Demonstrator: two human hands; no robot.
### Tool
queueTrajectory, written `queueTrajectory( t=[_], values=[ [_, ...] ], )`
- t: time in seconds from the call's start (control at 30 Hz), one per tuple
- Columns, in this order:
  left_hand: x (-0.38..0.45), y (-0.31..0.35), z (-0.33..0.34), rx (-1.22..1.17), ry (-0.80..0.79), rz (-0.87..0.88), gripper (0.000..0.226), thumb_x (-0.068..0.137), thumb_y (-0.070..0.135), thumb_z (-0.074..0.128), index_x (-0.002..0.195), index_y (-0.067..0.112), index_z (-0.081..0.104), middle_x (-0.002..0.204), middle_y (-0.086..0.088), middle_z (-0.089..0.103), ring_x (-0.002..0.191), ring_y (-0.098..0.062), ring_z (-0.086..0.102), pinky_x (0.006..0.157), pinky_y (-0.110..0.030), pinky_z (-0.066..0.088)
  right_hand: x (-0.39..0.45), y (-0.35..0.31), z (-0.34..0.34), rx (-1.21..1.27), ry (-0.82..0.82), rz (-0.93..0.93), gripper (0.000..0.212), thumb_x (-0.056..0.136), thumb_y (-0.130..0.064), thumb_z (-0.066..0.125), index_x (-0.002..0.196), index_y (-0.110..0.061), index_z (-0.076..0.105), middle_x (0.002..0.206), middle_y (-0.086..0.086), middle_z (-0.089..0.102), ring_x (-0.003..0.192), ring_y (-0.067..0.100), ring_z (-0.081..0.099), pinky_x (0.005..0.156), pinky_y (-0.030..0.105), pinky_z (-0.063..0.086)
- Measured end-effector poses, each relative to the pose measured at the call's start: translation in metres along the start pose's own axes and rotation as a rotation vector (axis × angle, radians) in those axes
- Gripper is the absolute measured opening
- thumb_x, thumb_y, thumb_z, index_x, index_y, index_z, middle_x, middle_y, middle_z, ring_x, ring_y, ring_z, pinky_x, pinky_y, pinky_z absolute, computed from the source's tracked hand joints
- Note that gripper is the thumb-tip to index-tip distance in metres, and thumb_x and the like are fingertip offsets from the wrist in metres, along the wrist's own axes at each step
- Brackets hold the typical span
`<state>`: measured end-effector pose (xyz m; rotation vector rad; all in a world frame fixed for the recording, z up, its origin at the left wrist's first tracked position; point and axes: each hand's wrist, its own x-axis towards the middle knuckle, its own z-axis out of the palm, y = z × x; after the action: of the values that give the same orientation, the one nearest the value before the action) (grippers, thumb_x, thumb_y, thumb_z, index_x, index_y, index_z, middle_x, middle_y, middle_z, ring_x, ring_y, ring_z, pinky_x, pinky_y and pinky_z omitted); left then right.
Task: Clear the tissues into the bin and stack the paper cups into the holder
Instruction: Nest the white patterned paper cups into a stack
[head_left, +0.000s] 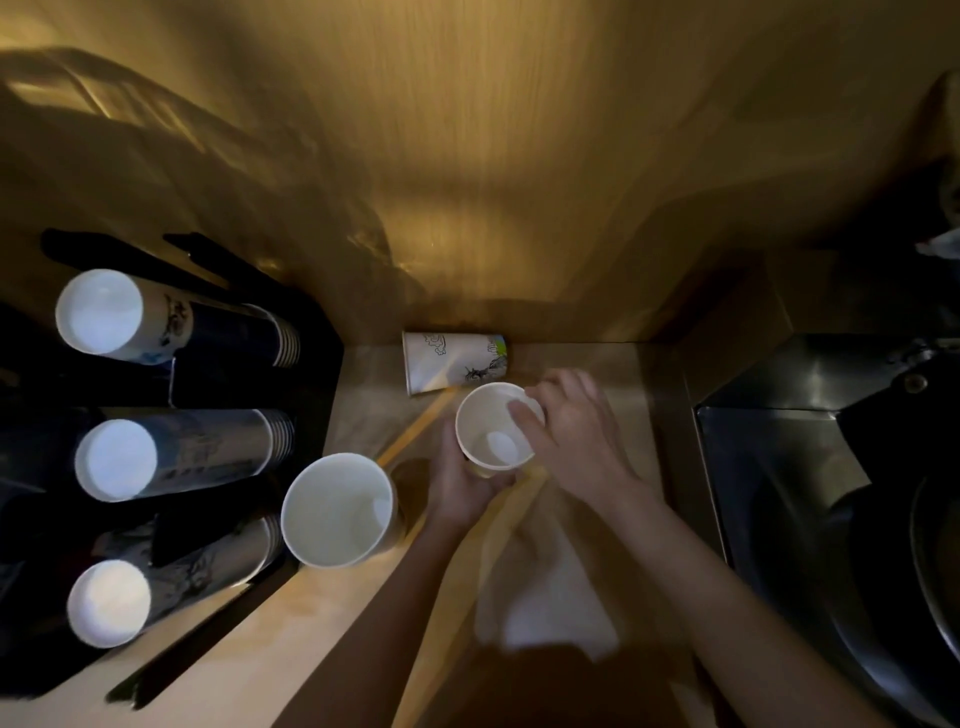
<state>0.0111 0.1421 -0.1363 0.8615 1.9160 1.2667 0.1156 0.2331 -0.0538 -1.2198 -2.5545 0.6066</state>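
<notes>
A white paper cup (491, 434) stands upright in the middle of the counter, and my left hand (462, 483) wraps its lower side. My right hand (569, 426) rests on its rim, with fingers reaching inside the mouth. A second upright paper cup (337, 509) stands to the left, next to the black cup holder (317, 374). A third printed cup (454, 361) lies on its side against the back wall. The holder carries three stacks of cups (171, 327), (176, 457), (171, 582). A white tissue or cloth (545, 587) lies under my right forearm.
A dark steel sink (810, 499) fills the right side, with a black bin or bowl (935, 571) at its edge. Wood panel walls close in the back. The wooden counter (311, 623) runs toward me between holder and sink.
</notes>
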Motion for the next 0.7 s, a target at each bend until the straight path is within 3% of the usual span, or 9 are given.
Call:
queueTrajectory(
  t=[0.1, 0.17, 0.23, 0.33, 0.4, 0.57, 0.7],
  values=[
    [-0.001, 0.001, -0.001, -0.019, -0.005, 0.004, 0.093, 0.043, 0.048, 0.073, 0.124, 0.022, 0.036, 0.116, 0.004, 0.051, 0.106, -0.014, 0.052, 0.079, -0.023, 0.043, 0.030, -0.003, -0.009, -0.111, -0.093, 0.010, 0.042, 0.091, -0.037, 0.040, 0.075, -0.005, 0.063, 0.087, 0.017, 0.065, 0.087, 0.035, 0.058, 0.071, 0.036, 0.039],
    [-0.001, 0.002, -0.002, -0.027, -0.010, 0.003, 0.086, 0.043, 0.048, 0.073, 0.119, 0.034, 0.035, 0.117, 0.007, 0.050, 0.105, -0.008, 0.050, 0.079, -0.013, 0.040, 0.051, -0.003, -0.012, -0.146, -0.195, 0.030, 0.035, 0.092, -0.031, 0.042, 0.069, -0.009, 0.057, 0.087, 0.016, 0.067, 0.085, 0.034, 0.060, 0.065, 0.033, 0.036],
    [0.000, 0.000, -0.002, -0.028, -0.013, 0.000, 0.078, 0.044, 0.047, 0.074, 0.112, 0.044, 0.034, 0.116, 0.012, 0.049, 0.104, 0.000, 0.049, 0.078, -0.007, 0.038, 0.070, -0.004, -0.009, -0.109, -0.245, 0.041, 0.029, 0.090, -0.027, 0.045, 0.077, -0.006, 0.060, 0.092, 0.015, 0.068, 0.087, 0.033, 0.062, 0.065, 0.033, 0.043],
    [0.001, -0.002, -0.001, -0.029, -0.012, -0.024, 0.075, 0.044, 0.045, 0.076, 0.107, 0.052, 0.034, 0.115, 0.011, 0.051, 0.104, 0.005, 0.049, 0.078, -0.013, 0.041, 0.096, -0.001, 0.004, -0.009, -0.296, 0.004, 0.019, 0.087, -0.020, 0.051, 0.097, -0.011, 0.064, 0.106, 0.014, 0.068, 0.096, 0.033, 0.062, 0.077, 0.038, 0.050],
    [0.002, -0.001, -0.001, -0.027, -0.015, -0.028, 0.074, 0.044, 0.046, 0.075, 0.106, 0.052, 0.035, 0.111, 0.017, 0.051, 0.102, 0.007, 0.049, 0.077, -0.013, 0.041, 0.110, 0.001, 0.015, 0.035, -0.339, -0.022, 0.026, 0.085, -0.017, 0.057, 0.110, -0.013, 0.060, 0.117, 0.011, 0.063, 0.106, 0.030, 0.058, 0.084, 0.037, 0.047],
    [0.003, 0.000, -0.002, -0.010, -0.015, -0.029, 0.073, 0.044, 0.047, 0.074, 0.105, 0.050, 0.035, 0.108, 0.027, 0.046, 0.098, 0.024, 0.045, 0.073, 0.004, 0.039, 0.129, 0.010, 0.046, 0.061, -0.479, -0.093, 0.061, 0.075, -0.020, 0.070, 0.130, -0.014, 0.045, 0.133, 0.012, 0.050, 0.121, 0.031, 0.046, 0.097, 0.042, 0.042],
    [0.003, -0.001, -0.002, 0.019, -0.011, -0.024, 0.073, 0.046, 0.049, 0.075, 0.106, 0.053, 0.034, 0.108, 0.028, 0.046, 0.099, 0.015, 0.049, 0.076, -0.004, 0.041, 0.133, 0.018, 0.065, -0.085, -0.492, -0.141, 0.075, 0.074, -0.030, 0.071, 0.138, -0.017, 0.034, 0.137, 0.012, 0.045, 0.125, 0.033, 0.040, 0.098, 0.041, 0.037]
  ],
)
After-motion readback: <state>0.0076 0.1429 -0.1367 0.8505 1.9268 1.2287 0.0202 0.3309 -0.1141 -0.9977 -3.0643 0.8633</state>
